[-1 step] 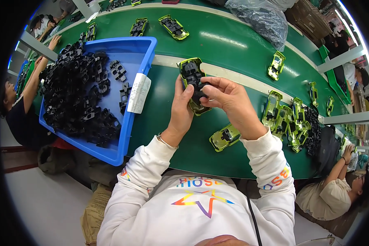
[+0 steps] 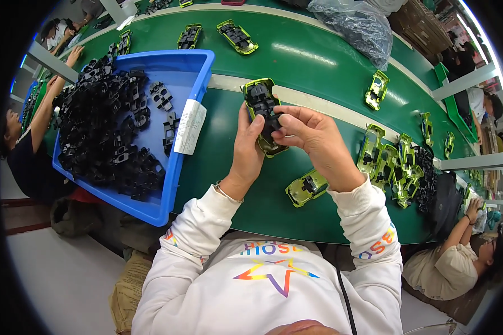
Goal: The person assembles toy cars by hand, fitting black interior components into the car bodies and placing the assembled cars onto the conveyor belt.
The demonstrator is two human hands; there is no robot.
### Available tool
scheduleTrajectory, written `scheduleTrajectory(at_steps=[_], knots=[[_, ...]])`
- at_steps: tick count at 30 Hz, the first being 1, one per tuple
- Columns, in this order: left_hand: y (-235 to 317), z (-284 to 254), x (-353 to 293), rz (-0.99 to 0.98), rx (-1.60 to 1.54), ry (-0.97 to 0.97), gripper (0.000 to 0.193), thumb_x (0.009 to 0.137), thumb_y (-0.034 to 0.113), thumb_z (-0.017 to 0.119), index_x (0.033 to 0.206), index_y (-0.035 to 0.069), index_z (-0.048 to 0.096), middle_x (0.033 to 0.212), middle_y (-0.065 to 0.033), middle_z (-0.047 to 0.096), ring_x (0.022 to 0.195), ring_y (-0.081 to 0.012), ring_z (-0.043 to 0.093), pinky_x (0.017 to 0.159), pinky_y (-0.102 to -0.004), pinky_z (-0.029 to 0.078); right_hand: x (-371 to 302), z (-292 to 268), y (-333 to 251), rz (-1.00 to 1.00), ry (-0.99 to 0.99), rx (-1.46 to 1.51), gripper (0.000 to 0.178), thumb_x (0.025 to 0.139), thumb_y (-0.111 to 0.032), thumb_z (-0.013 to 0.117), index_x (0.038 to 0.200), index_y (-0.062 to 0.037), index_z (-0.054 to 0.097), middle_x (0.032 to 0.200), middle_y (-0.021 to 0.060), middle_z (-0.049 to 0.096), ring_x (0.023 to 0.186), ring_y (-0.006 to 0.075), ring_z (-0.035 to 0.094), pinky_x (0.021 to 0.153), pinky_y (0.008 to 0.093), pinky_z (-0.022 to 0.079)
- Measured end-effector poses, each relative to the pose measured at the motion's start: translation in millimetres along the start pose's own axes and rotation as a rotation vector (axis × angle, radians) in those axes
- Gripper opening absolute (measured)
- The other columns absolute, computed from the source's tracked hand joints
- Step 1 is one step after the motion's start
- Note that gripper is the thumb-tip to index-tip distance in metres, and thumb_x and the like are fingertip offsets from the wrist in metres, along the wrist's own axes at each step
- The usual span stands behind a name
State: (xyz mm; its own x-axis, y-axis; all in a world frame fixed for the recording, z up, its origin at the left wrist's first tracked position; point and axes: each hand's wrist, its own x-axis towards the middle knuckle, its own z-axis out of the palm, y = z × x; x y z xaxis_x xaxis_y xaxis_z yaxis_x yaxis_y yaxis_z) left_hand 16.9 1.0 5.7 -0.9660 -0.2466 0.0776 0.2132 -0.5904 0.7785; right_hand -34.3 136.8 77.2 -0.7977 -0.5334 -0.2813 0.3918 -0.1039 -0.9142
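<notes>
So the person at the green bench (image 2: 229, 167) has a lime-green toy car shell (image 2: 262, 117) flipped belly-up, held just above the bench surface; the left hand (image 2: 247, 151) is wrapped around its near side, thumb pressed along the edge; the right hand (image 2: 313, 137) comes in from the other side, fingertips pinching a black chassis piece (image 2: 265, 109) sitting in the shell. Off to their left there's a blue bin (image 2: 193, 72) heaped with more black parts, a white paper tag hanging over its rim; another green car (image 2: 306, 187) lies on the bench just below the right wrist; a cluster of finished ones (image 2: 388, 162) is piled further right; a few more shells sit spaced along the far belt (image 2: 318, 61).
</notes>
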Motion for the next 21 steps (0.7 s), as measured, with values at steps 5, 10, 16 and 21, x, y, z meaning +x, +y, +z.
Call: scheduleTrajectory(at_steps=[5,10,16,21], knots=[[5.7,3.0,-1.7,0.025,-0.03,-0.006,0.051,0.104,0.028,0.043,0.148,0.004,0.034,0.143,-0.0153,0.052,0.127,-0.0236,0.054,0.109,-0.0371,0.042,-2.7,6.9,-1.0,-0.077,0.028,-0.086,0.032,0.096,-0.011,0.067,0.123,0.0057,0.064,0.099,0.0083,0.069,0.084,0.0138,0.069,0.081,0.0279,0.059],[2.1,1.9,-3.7,0.063,-0.025,-0.058,0.055,0.103,0.03,0.047,0.149,0.003,0.032,0.144,-0.0157,0.05,0.128,-0.0243,0.053,0.11,-0.038,0.041,1.8,10.8,-1.2,-0.131,0.111,-0.202,0.026,0.095,-0.01,0.069,0.115,0.0058,0.065,0.092,0.007,0.07,0.076,0.0117,0.067,0.072,0.0253,0.057],[0.8,-0.6,-3.4,0.05,0.001,-0.084,0.062,0.099,0.02,0.053,0.152,0.003,0.027,0.142,-0.012,0.049,0.127,-0.0206,0.051,0.109,-0.0354,0.04,9.0,2.0,12.1,-0.356,0.184,-0.526,0.018,0.086,-0.012,0.077,0.097,-0.0006,0.067,0.079,0.0029,0.068,0.066,0.0085,0.058,0.059,0.024,0.046],[1.4,0.8,-2.4,0.031,-0.006,-0.109,0.06,0.096,0.015,0.048,0.151,0.001,0.029,0.145,-0.0141,0.049,0.129,-0.0221,0.052,0.111,-0.0357,0.039,8.9,-5.5,17.9,-0.493,0.17,-0.631,0.018,0.084,-0.012,0.076,0.097,-0.0019,0.068,0.087,0.0036,0.068,0.072,0.0081,0.053,0.065,0.0259,0.047]])
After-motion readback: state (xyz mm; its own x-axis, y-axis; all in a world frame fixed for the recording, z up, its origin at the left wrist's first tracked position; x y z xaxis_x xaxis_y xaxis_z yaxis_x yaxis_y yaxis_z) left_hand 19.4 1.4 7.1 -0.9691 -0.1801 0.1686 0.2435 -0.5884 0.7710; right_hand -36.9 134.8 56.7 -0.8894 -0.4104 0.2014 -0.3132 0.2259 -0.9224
